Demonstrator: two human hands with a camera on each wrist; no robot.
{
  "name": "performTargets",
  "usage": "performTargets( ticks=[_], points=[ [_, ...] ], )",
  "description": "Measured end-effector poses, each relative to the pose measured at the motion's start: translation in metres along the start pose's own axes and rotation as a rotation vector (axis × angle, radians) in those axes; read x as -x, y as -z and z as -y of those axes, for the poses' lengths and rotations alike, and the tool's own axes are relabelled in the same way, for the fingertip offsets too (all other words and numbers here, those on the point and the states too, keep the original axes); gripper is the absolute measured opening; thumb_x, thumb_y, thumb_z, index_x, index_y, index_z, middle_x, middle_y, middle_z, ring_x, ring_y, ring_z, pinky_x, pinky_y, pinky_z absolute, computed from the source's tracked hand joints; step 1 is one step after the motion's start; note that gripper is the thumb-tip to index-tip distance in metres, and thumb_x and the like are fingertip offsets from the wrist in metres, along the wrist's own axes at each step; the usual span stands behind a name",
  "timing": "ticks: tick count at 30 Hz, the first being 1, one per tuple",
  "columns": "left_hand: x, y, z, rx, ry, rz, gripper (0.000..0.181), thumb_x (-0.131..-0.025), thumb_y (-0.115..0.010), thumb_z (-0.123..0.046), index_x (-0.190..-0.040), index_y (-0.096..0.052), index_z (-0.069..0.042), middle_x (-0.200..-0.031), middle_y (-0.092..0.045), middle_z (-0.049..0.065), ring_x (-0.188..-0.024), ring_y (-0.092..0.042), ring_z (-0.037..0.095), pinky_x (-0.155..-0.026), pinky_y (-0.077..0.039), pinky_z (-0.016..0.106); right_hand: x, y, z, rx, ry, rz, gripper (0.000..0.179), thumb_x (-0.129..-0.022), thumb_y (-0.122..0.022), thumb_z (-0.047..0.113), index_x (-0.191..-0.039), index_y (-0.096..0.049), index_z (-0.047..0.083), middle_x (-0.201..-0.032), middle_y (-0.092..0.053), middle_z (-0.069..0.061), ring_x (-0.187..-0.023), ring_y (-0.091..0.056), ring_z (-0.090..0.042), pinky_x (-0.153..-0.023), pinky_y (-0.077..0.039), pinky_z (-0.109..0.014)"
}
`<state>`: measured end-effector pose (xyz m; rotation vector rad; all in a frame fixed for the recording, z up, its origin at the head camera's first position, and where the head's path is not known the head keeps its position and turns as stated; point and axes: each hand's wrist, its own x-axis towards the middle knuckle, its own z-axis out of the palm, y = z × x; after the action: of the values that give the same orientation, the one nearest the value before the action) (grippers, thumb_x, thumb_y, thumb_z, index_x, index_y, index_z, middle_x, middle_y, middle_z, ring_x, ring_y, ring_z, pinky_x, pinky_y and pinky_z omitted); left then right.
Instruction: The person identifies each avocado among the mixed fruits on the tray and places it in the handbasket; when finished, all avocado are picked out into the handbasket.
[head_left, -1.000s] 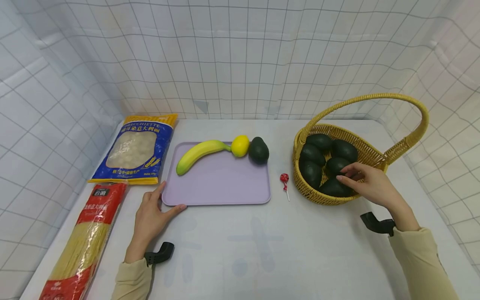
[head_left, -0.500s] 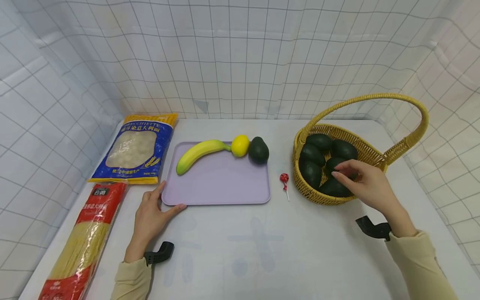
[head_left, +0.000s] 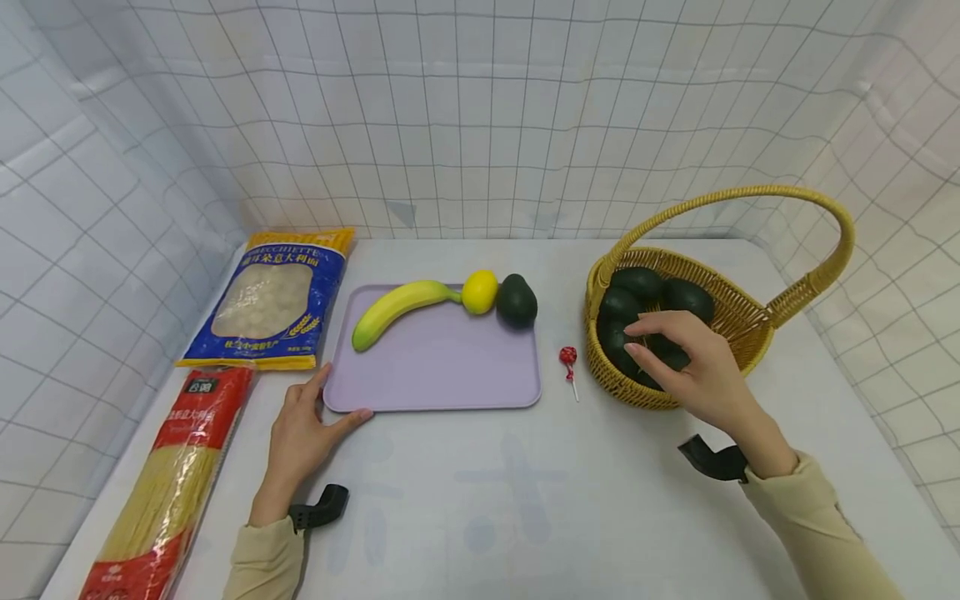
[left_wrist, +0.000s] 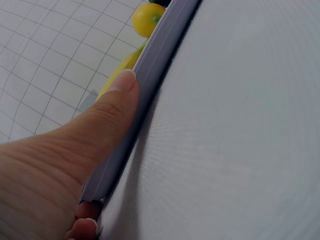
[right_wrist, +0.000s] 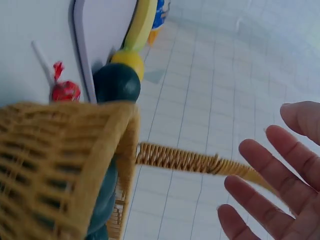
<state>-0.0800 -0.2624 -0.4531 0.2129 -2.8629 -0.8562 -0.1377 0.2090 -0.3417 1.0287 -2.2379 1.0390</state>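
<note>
In the head view, my left hand (head_left: 300, 433) holds the near left corner of a lilac tray (head_left: 442, 375). Its thumb lies along the front rim and its fingers are at the left side. On the tray's far side are a yellow-green banana (head_left: 397, 310), a lemon (head_left: 480, 292) and a dark avocado (head_left: 517, 301). My right hand (head_left: 697, 367) hovers over the near part of a wicker basket (head_left: 742, 300) of several avocados (head_left: 688, 300), hiding some. Nothing is in its grasp; in the right wrist view its fingers are spread apart.
A red lollipop (head_left: 568, 358) lies between tray and basket. At the left are a blue pasta bag (head_left: 262, 300) and a long red spaghetti pack (head_left: 172, 467). The basket's tall handle (head_left: 750, 193) arches up at the right. Gridded white cloth (head_left: 465, 117) surrounds the table.
My right hand has moved left and slightly up across the basket, away from the avocados it was near, holding nothing. The left hand, tray and fruit have stayed in place.
</note>
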Motion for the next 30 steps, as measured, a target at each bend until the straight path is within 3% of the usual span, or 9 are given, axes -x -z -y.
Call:
performTargets(
  ticks=[3,6,10,13,18,23,30],
  points=[
    [0.0,0.0,0.0,-0.001,0.0,0.0,0.095,-0.074,-0.078,-0.048,-0.144,-0.036,-0.001,-0.091,-0.038,0.013,-0.072,-0.037,0.024,-0.058,-0.028,0.034,-0.013,-0.008,0.017,-0.049,0.087,-0.013,0.041,-0.094,-0.058,0.038,-0.098,-0.067,-0.002,-0.099,-0.065,-0.015,-0.102,-0.057,-0.029,-0.094,-0.038,-0.027],
    [0.001,0.001,0.0,-0.003,0.001,0.001,0.096,-0.074,-0.078,-0.049,-0.144,-0.035,-0.001,-0.091,-0.038,0.013,-0.073,-0.037,0.024,-0.058,-0.028,0.034,-0.023,-0.019,0.028,-0.096,0.158,-0.02,0.036,-0.095,-0.059,0.032,-0.098,-0.066,-0.003,-0.098,-0.064,-0.017,-0.1,-0.058,-0.029,-0.093,-0.039,-0.029],
    [0.001,0.001,0.0,-0.001,0.001,0.0,0.096,-0.074,-0.078,-0.049,-0.144,-0.035,0.0,-0.091,-0.038,0.013,-0.072,-0.037,0.025,-0.058,-0.028,0.035,-0.026,-0.042,0.02,-0.146,0.178,-0.016,0.03,-0.093,-0.062,0.026,-0.103,-0.066,-0.002,-0.103,-0.063,-0.017,-0.099,-0.057,-0.03,-0.093,-0.039,-0.029],
    [0.0,0.001,0.0,0.001,-0.003,-0.001,0.095,-0.074,-0.078,-0.049,-0.144,-0.035,0.0,-0.091,-0.038,0.013,-0.072,-0.037,0.024,-0.058,-0.028,0.035,-0.027,-0.061,0.014,-0.175,0.144,-0.009,0.025,-0.087,-0.07,0.015,-0.107,-0.066,0.0,-0.107,-0.063,-0.013,-0.101,-0.057,-0.028,-0.093,-0.039,-0.03],
    [0.0,0.0,0.0,0.002,-0.006,-0.002,0.096,-0.074,-0.078,-0.049,-0.144,-0.035,0.0,-0.091,-0.038,0.013,-0.072,-0.037,0.024,-0.058,-0.028,0.035,-0.036,-0.09,0.014,-0.217,0.054,-0.03,0.031,-0.078,-0.073,-0.002,-0.108,-0.066,0.004,-0.107,-0.064,-0.008,-0.098,-0.057,-0.025,-0.086,-0.043,-0.033],
    [0.0,0.0,0.0,0.003,-0.003,-0.001,0.096,-0.074,-0.078,-0.049,-0.144,-0.035,-0.001,-0.091,-0.037,0.013,-0.072,-0.037,0.024,-0.058,-0.028,0.035,-0.049,-0.111,0.011,-0.22,-0.041,-0.067,0.026,-0.083,-0.071,0.002,-0.109,-0.064,0.003,-0.107,-0.063,-0.005,-0.097,-0.055,-0.023,-0.077,-0.043,-0.04],
    [0.0,0.0,0.001,0.004,-0.003,0.001,0.096,-0.074,-0.077,-0.05,-0.145,-0.035,-0.001,-0.091,-0.038,0.014,-0.072,-0.037,0.025,-0.058,-0.028,0.035,-0.066,-0.127,0.002,-0.171,-0.191,-0.048,0.033,-0.089,-0.068,0.016,-0.119,-0.059,0.006,-0.116,-0.057,-0.008,-0.102,-0.05,-0.027,-0.079,-0.042,-0.045]
  ],
)
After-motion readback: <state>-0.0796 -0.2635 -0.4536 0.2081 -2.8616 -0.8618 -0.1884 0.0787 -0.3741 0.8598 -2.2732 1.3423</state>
